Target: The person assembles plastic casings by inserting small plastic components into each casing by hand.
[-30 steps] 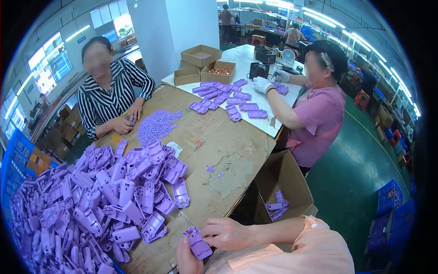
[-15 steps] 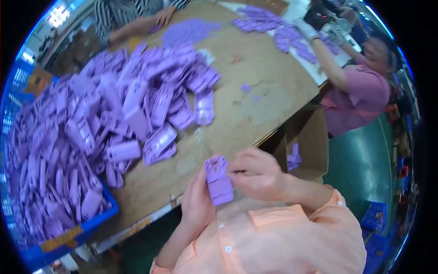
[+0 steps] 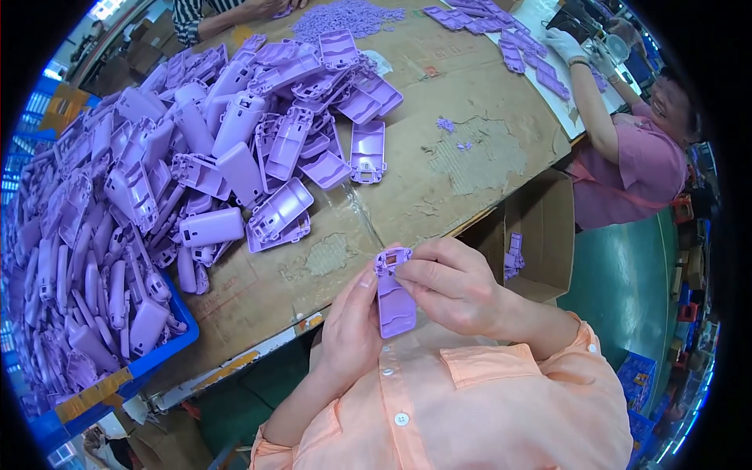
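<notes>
Between my hands, just off the table's near edge, is a purple plastic phone housing [image 3: 396, 304], its hollow inner side facing up and its cut-out end pointing away from me. My left hand [image 3: 351, 325] grips it along the left side, thumb near the upper edge. The fingers of my right hand [image 3: 453, 282] are bent and pinched together against its upper right part, where their tips cover some of it. Whether a small piece sits between those fingertips is hidden. Ahead to the left, a large heap of similar purple housings [image 3: 235, 168] spreads over the table.
A blue crate [image 3: 168, 345] at left overflows with housings. Cardboard covers the table [image 3: 407, 192], with purple scraps [image 3: 445, 125] on it and a pile of small purple bits [image 3: 345, 19] beyond. An open carton [image 3: 548, 235] stands right of the table. Two co-workers sit at the far side and right.
The view has shifted slightly, and the table things sit higher in it. The housing stays in my left hand; my right fingers have moved over its upper right part.
</notes>
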Tool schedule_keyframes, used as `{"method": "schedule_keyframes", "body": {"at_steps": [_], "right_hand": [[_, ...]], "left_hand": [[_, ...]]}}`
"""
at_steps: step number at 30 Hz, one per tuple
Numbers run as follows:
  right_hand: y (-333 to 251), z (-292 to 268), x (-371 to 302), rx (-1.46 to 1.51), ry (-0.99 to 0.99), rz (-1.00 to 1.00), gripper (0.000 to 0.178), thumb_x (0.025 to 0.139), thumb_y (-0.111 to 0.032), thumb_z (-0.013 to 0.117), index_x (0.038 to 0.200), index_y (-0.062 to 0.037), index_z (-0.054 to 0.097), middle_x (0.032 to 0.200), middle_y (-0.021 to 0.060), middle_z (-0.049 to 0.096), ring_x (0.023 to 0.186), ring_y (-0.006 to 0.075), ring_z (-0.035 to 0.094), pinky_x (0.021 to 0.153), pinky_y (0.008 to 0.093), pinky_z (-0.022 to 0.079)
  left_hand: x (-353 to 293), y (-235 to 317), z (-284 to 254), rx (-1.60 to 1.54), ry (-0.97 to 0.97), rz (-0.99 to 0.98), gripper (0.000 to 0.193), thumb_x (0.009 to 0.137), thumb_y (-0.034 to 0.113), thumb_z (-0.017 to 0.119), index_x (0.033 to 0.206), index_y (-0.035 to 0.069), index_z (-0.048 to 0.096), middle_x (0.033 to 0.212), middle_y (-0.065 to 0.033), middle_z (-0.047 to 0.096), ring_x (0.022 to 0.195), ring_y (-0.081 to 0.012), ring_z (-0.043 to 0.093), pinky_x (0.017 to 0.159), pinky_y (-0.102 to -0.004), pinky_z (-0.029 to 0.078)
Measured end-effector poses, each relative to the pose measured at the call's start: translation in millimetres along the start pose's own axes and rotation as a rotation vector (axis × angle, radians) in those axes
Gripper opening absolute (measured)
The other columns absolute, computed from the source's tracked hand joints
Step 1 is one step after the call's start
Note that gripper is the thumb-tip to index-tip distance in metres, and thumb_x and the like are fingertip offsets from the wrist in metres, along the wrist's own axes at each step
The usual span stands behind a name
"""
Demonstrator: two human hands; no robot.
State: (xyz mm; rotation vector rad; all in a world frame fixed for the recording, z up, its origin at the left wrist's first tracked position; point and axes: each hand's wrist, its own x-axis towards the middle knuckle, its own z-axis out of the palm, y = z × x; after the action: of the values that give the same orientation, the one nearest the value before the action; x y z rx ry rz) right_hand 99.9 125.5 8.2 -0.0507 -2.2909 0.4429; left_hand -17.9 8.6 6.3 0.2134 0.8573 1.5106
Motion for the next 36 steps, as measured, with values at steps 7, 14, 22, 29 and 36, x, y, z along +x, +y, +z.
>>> {"method": "schedule_keyframes", "body": {"at_steps": [7, 14, 22, 29, 36], "right_hand": [[4, 1, -5, 0.004, -0.029, 0.037, 0.02, 0.053, 0.002, 0.067, 0.07, 0.0075, 0.06, 0.083, 0.0129, 0.06, 0.071, 0.0257, 0.057, 0.052, 0.0324, 0.047], [3, -5, -2, 0.037, -0.108, 0.05, 0.028, 0.058, 0.003, 0.064, 0.085, 0.0077, 0.058, 0.082, 0.0153, 0.055, 0.071, 0.0259, 0.055, 0.059, 0.0326, 0.047], [3, -6, -3, -0.002, -0.115, -0.026, 0.033, 0.055, 0.0, 0.063, 0.086, 0.0098, 0.056, 0.084, 0.017, 0.056, 0.071, 0.0267, 0.055, 0.06, 0.0335, 0.048], [0, -4, -6, -0.019, -0.141, -0.099, 0.03, 0.045, -0.003, 0.061, 0.072, 0.012, 0.059, 0.085, 0.0172, 0.059, 0.078, 0.0293, 0.058, 0.061, 0.0366, 0.052], [-4, -4, -15, -0.221, -0.167, -0.265, 0.031, 0.044, -0.007, 0.055, 0.069, 0.0101, 0.061, 0.084, 0.0179, 0.06, 0.084, 0.0283, 0.059, 0.068, 0.0356, 0.053]], "left_hand": [[2, 0, 4, 0.047, 0.002, 0.022, 0.043, 0.098, 0.024, 0.031, 0.13, -0.004, 0.039, 0.122, -0.0115, 0.051, 0.112, -0.0166, 0.049, 0.097, -0.03, 0.037], [3, 0, 6, 0.055, 0.03, 0.015, 0.042, 0.097, 0.023, 0.032, 0.128, -0.005, 0.041, 0.122, -0.0129, 0.052, 0.113, -0.0185, 0.05, 0.098, -0.0318, 0.037], [1, 1, 6, 0.062, 0.022, 0.001, 0.042, 0.097, 0.023, 0.032, 0.127, -0.005, 0.042, 0.122, -0.0131, 0.052, 0.112, -0.0184, 0.05, 0.097, -0.0316, 0.038], [2, -3, 2, 0.089, 0.024, 0.009, 0.04, 0.098, 0.023, 0.033, 0.125, -0.005, 0.044, 0.118, -0.0128, 0.054, 0.108, -0.0178, 0.053, 0.095, -0.0306, 0.04], [5, -2, 2, 0.105, -0.047, 0.013, 0.035, 0.095, 0.016, 0.04, 0.123, -0.005, 0.046, 0.116, -0.0119, 0.056, 0.104, -0.0165, 0.055, 0.091, -0.0287, 0.043]]}}
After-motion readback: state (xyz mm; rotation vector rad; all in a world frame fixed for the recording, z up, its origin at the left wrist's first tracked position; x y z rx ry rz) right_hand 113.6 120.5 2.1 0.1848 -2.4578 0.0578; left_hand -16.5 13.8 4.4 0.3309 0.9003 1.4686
